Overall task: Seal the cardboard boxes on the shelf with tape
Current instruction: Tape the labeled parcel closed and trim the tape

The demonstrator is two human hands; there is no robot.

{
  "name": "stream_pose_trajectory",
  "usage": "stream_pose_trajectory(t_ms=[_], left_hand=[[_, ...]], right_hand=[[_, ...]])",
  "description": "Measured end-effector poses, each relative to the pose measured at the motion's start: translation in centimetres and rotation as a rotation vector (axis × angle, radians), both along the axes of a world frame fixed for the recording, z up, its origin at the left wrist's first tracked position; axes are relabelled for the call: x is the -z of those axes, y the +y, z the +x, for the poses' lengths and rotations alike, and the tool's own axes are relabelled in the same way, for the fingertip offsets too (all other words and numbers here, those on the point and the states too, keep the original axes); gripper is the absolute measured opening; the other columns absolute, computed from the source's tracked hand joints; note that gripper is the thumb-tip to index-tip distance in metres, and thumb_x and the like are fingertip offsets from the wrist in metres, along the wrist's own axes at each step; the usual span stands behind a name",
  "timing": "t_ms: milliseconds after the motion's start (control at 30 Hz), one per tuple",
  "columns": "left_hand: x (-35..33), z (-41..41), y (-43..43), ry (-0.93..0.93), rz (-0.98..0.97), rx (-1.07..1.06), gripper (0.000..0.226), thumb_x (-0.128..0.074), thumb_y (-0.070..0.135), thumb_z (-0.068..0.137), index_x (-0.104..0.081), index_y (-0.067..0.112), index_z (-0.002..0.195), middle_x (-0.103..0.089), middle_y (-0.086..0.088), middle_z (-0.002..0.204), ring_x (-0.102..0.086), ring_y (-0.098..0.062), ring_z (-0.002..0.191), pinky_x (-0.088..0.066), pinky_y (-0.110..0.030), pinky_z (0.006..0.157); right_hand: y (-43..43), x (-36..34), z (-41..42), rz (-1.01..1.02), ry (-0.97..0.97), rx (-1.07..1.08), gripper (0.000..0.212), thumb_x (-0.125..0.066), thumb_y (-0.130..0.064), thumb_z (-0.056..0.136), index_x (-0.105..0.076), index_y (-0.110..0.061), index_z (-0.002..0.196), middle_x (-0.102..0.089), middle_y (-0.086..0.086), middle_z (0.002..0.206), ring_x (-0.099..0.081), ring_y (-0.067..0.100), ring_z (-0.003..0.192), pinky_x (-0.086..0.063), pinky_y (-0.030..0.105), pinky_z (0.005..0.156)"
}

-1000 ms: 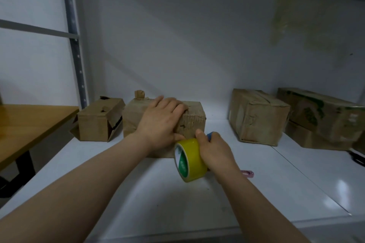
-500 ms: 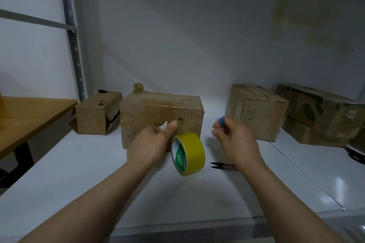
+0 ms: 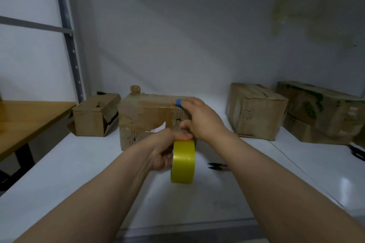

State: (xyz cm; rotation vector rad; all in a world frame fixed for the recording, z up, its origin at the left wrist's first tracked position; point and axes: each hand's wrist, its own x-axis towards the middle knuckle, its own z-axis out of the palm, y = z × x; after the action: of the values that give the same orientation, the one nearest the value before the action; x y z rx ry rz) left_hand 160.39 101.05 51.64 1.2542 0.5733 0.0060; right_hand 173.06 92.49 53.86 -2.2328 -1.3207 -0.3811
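Observation:
A worn cardboard box (image 3: pixel 146 120) stands in the middle of the white shelf (image 3: pixel 79 173), its front face torn and patched with tape. My left hand (image 3: pixel 163 151) grips a yellow tape roll (image 3: pixel 183 161) just in front of the box's lower right part. My right hand (image 3: pixel 200 117) lies over the box's top right edge, fingers on top and thumb on the front. A small blue piece (image 3: pixel 179 102) shows at its fingertip. Whether a tape strip runs from the roll to the box is unclear.
Small snips (image 3: pixel 217 166) lie on the shelf right of the roll. A smaller open box (image 3: pixel 94 116) sits at the left, a crumpled box (image 3: pixel 254 110) and two stacked boxes (image 3: pixel 320 110) at the right. A wooden table (image 3: pixel 25 120) adjoins the shelf's left side.
The tape roll passed from my right hand to my left hand. My left hand came off the box top. My right hand rose and now rests on the box's top right edge.

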Motion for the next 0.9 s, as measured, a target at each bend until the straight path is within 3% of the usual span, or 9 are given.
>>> stream_pose_trajectory(t_ms=[100, 267, 367, 400, 533, 667, 767, 900], left_hand=[[-0.1, -0.3, 0.2, 0.056, -0.037, 0.035, 0.024, -0.075, 0.019, 0.085, -0.071, 0.003, 0.102, -0.073, -0.016, 0.079, -0.068, -0.026, 0.068, -0.055, -0.036, 0.072], [-0.1, 0.7, 0.8, 0.108, -0.004, 0.032, 0.031, -0.077, 0.020, 0.081, -0.070, 0.004, 0.107, -0.072, -0.017, 0.082, -0.068, -0.030, 0.072, -0.056, -0.039, 0.074], [-0.1, 2.0, 1.3, 0.134, 0.036, 0.001, 0.010, -0.069, 0.009, 0.084, -0.072, 0.000, 0.085, -0.070, -0.016, 0.069, -0.066, -0.026, 0.062, -0.057, -0.034, 0.071], [0.2, 2.3, 1.5, 0.144, 0.045, -0.001, 0.013, -0.067, 0.008, 0.085, -0.072, 0.000, 0.076, -0.067, -0.014, 0.063, -0.063, -0.024, 0.058, -0.056, -0.029, 0.070], [1.0, 2.7, 2.5, 0.194, 0.040, -0.049, 0.033, -0.062, 0.015, 0.090, -0.053, 0.011, 0.058, -0.045, -0.002, 0.042, -0.040, -0.013, 0.027, -0.028, -0.014, 0.028], [1.4, 2.5, 2.8, 0.158, 0.067, -0.083, 0.036, -0.062, 0.019, 0.092, -0.049, 0.014, 0.059, -0.040, 0.000, 0.039, -0.032, -0.011, 0.022, -0.020, -0.010, 0.028], [1.5, 2.4, 3.2, 0.138, 0.067, -0.072, 0.033, -0.066, 0.019, 0.090, -0.055, 0.013, 0.060, -0.047, -0.003, 0.041, -0.042, -0.014, 0.034, -0.030, -0.019, 0.037], [1.3, 1.5, 2.8, 0.102, -0.045, -0.012, 0.016, -0.070, 0.014, 0.086, -0.073, -0.001, 0.079, -0.069, -0.020, 0.070, -0.068, -0.031, 0.056, -0.059, -0.037, 0.050]], right_hand=[[-0.1, 0.5, -0.1, 0.011, -0.020, -0.002, 0.073, -0.075, -0.019, 0.082, -0.044, -0.038, 0.146, -0.042, -0.003, 0.146, -0.037, 0.014, 0.135, -0.045, 0.039, 0.104], [-0.2, 0.4, -0.4, 0.019, -0.054, 0.003, 0.072, -0.073, -0.016, 0.082, -0.045, -0.033, 0.146, -0.044, -0.001, 0.144, -0.034, 0.017, 0.137, -0.047, 0.043, 0.101], [-0.4, 0.0, -0.6, -0.029, -0.068, 0.008, 0.073, -0.073, -0.018, 0.083, -0.042, -0.031, 0.148, -0.042, 0.000, 0.145, -0.033, 0.018, 0.138, -0.046, 0.041, 0.102], [-0.6, -0.2, -0.6, -0.049, -0.067, 0.006, 0.073, -0.073, -0.021, 0.084, -0.041, -0.032, 0.148, -0.042, 0.000, 0.146, -0.033, 0.017, 0.138, -0.045, 0.041, 0.102], [-1.1, -1.0, -0.8, -0.102, -0.042, 0.005, 0.085, -0.080, -0.042, 0.076, -0.037, -0.038, 0.149, -0.039, -0.006, 0.150, -0.032, 0.015, 0.140, -0.045, 0.042, 0.103], [-0.7, -0.5, -1.5, -0.078, -0.101, 0.084, 0.081, -0.077, -0.046, 0.078, -0.036, -0.042, 0.147, -0.042, -0.004, 0.143, -0.038, 0.017, 0.134, -0.046, 0.039, 0.095], [-0.4, 0.2, -1.9, -0.049, -0.134, 0.118, 0.075, -0.073, -0.046, 0.081, -0.036, -0.042, 0.146, -0.042, -0.002, 0.138, -0.036, 0.019, 0.134, -0.048, 0.040, 0.090], [-0.3, 0.5, -2.1, -0.053, -0.129, 0.134, 0.071, -0.069, -0.044, 0.085, -0.034, -0.041, 0.147, -0.041, 0.001, 0.139, -0.032, 0.021, 0.137, -0.048, 0.041, 0.089]])
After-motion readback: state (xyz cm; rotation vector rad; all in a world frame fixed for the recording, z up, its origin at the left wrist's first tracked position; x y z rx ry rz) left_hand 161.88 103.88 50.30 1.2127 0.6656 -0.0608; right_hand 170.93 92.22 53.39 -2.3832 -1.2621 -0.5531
